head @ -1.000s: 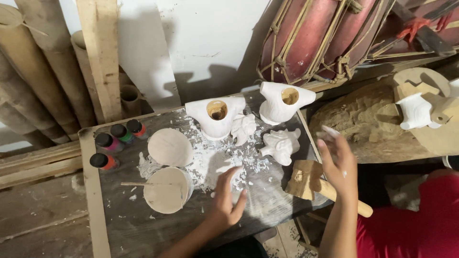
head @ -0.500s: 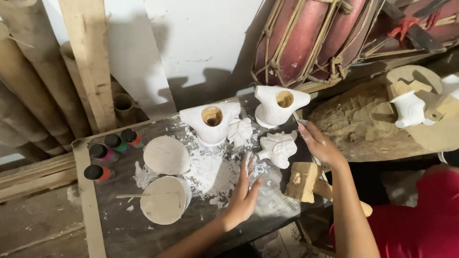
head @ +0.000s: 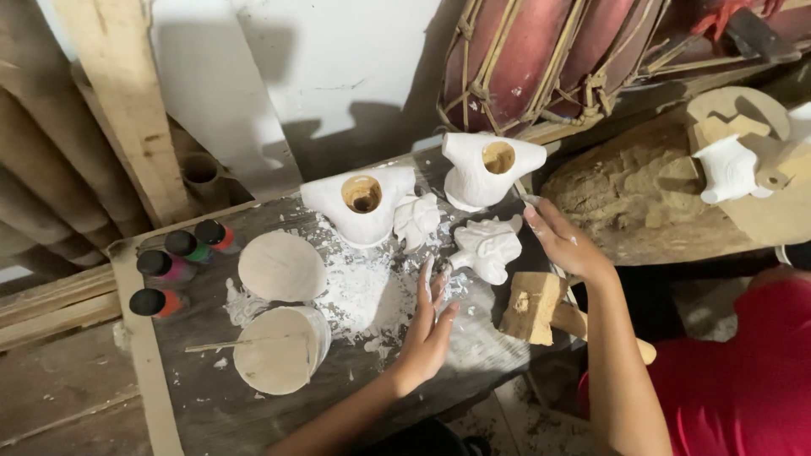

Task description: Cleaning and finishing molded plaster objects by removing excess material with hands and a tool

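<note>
White plaster figure (head: 488, 247) lay on the dusty board (head: 211, 405), between both hands. Left hand (head: 429, 325) was open, fingers spread, just beside it; half a second earlier it sat lower. Right hand (head: 564, 243) was open, empty, at the figure's far side, having moved in from the mallet (head: 541, 308).

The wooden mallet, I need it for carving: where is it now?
In the head view the wooden mallet lies at the table's right edge, just below the right hand and right of the left hand.
</note>
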